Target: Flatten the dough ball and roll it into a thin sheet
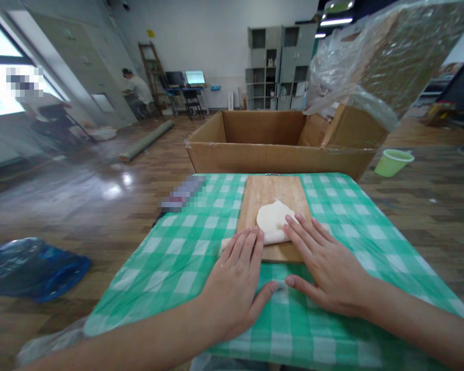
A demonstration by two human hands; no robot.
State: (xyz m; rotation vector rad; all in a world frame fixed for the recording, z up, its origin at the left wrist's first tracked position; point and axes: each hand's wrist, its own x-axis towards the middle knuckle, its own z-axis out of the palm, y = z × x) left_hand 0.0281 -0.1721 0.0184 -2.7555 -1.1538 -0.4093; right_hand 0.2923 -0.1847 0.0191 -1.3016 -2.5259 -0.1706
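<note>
A flat, pale sheet of dough (274,213) lies on a wooden cutting board (272,186). Across its near edge runs a light-coloured rolling pin (275,237). My left hand (234,283) rests on the pin's left part, fingers stretched flat and thumb held out toward me. Over the right part lies my right hand (327,265), its fingers spread and the fingertips reaching the dough's right edge. Both palms face down, and neither hand is wrapped around the pin. My fingers cover much of the pin's two ends.
A green checked cloth (170,281) covers the table. At its far left edge lies a pixelated flat object (183,194). Beyond stands a large cardboard box (270,157), with a green bucket (394,162) to its right. A blue plastic bottle (34,268) lies left. Two people are farther back.
</note>
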